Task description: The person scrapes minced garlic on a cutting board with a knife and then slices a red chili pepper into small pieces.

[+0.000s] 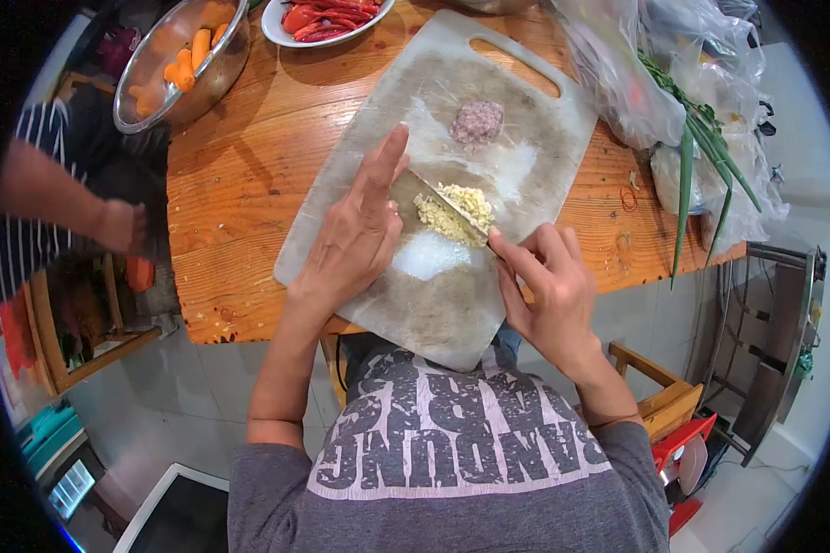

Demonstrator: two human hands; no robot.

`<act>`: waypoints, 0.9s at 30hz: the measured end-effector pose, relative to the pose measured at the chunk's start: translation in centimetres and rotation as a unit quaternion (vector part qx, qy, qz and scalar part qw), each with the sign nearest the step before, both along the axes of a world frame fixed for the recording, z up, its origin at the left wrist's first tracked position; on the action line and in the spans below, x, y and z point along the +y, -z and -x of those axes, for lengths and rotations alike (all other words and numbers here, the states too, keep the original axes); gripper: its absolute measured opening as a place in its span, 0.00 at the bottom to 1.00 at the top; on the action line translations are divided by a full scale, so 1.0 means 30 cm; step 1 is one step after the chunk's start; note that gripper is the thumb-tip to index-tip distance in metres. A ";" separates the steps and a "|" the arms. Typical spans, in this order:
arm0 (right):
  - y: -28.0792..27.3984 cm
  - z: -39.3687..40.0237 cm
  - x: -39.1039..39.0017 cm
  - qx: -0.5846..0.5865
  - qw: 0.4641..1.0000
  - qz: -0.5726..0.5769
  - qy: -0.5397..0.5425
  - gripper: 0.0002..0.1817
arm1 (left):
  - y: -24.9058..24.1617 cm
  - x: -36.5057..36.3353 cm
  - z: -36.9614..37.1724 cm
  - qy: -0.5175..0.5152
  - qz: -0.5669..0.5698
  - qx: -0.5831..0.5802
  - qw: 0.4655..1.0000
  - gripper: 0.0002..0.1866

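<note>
My right hand (549, 286) grips the handle of a steel kitchen knife (452, 205), forefinger along its back. My left hand (355, 235) lies flat, fingers pressed on the blade's back. Under the blade sits a heap of minced yellow garlic (452, 214) on the worn white plastic cutting board (526, 138), which rests on the orange wooden table (249, 166). Farther off lie a small pinkish minced mound (478, 122), a steel bowl of carrot pieces (183, 57) and a white plate of red chillies (327, 17).

The left hand (355, 230) lay flat on the knife (452, 205) blade, and the right hand (549, 290) gripped its handle over the minced garlic (454, 214). On the cutting board (489, 101), a minced shallot pile (478, 122) sat at one o'clock from the garlic.
</note>
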State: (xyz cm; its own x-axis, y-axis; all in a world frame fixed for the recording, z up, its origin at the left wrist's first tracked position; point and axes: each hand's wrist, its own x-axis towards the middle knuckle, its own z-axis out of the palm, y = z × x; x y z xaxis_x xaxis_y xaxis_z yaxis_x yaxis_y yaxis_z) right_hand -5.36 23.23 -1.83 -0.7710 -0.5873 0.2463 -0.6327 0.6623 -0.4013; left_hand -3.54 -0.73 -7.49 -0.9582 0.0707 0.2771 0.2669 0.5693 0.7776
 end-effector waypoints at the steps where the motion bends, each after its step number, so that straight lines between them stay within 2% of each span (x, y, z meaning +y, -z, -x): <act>1: 0.010 0.000 0.001 -0.010 1.000 0.011 0.004 0.21 | -0.002 -0.005 0.000 -0.002 -0.005 -0.006 1.000 0.49; 3: 0.028 0.032 0.014 -0.025 0.999 0.027 0.003 0.22 | -0.007 -0.008 0.008 -0.013 -0.020 -0.014 1.000 0.49; 7: -0.066 0.098 0.034 0.011 0.999 -0.021 -0.039 0.21 | -0.025 0.007 0.020 0.001 -0.005 0.004 1.000 0.50; 9: -0.040 0.116 0.042 0.022 0.999 -0.014 -0.046 0.21 | -0.030 0.010 0.033 -0.003 -0.007 0.007 1.000 0.50; 12: 0.043 0.091 0.029 0.004 0.999 0.027 -0.039 0.21 | -0.002 0.000 0.043 -0.007 0.051 0.025 0.998 0.50; 15: 0.030 0.025 0.015 0.013 1.000 0.023 -0.008 0.21 | -0.020 -0.002 0.032 -0.006 -0.002 -0.016 1.000 0.49; 19: 0.047 0.003 0.010 -0.005 1.000 0.026 0.012 0.22 | 0.003 0.002 0.029 0.000 -0.008 -0.001 1.000 0.49; 21: -0.018 0.016 0.016 -0.011 1.000 0.005 0.014 0.23 | -0.002 0.004 0.033 0.009 -0.018 -0.010 1.000 0.49; 27: 0.024 0.028 0.009 -0.032 0.999 0.032 -0.007 0.22 | 0.007 -0.005 0.034 -0.002 -0.044 0.007 0.999 0.46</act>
